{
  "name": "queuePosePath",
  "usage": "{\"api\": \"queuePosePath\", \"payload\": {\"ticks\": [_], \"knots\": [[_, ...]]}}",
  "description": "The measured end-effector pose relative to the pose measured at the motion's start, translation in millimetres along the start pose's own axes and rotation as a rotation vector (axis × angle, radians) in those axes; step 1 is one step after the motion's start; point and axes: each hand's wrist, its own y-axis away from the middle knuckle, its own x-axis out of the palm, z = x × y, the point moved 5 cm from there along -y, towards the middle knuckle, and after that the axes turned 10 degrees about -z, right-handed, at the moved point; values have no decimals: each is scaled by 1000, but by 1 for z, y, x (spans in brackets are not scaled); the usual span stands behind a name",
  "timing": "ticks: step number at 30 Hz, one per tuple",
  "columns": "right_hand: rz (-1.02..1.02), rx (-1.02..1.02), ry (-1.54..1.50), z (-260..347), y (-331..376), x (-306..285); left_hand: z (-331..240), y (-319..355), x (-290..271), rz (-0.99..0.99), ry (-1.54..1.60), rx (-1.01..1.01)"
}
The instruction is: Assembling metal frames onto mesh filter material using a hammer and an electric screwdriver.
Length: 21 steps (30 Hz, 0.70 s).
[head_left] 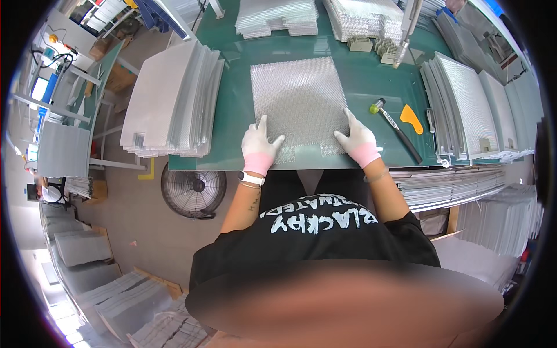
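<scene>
Silvery and mesh-textured, one sheet (pixel 299 95) lay flat at the near edge of the green bench (pixel 233 124), about midway along it, and from my remote seat I had it square in the head view. I had the left hand (pixel 259 145) at its near left corner and the right hand (pixel 356 142) at its near right corner. Fingers on both were apart, thumbs spread inward over the surface, touching the sheet rather than clamped on it.

I judged the handling of this sheet to be partway: it was laid out between the hands but had joined none of the piles. A tall stack (pixel 159 95) stood at the bench's left edge, upright panels (pixel 464 107) leaned along the right edge, and two more piles, a left one (pixel 277 16) and a right one (pixel 364 18), sat toward the far edge. I could not tell which were finished or waiting. The hammer (pixel 400 129) and orange scraper (pixel 411 119) lay untouched right of the sheet.
</scene>
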Motion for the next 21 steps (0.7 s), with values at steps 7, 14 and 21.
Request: {"api": "queuePosePath", "payload": {"ticks": [7,14,21], "knots": [[304,-1,168,8,-37,-22,-4,-12,-15,102,-8,-157],[-340,-199,376,-71,-216,-21,5,-26,11,262,-81,241],[-297,-220,708,-77,-250,-11,-34,38,-45,-53,-81,265]]}}
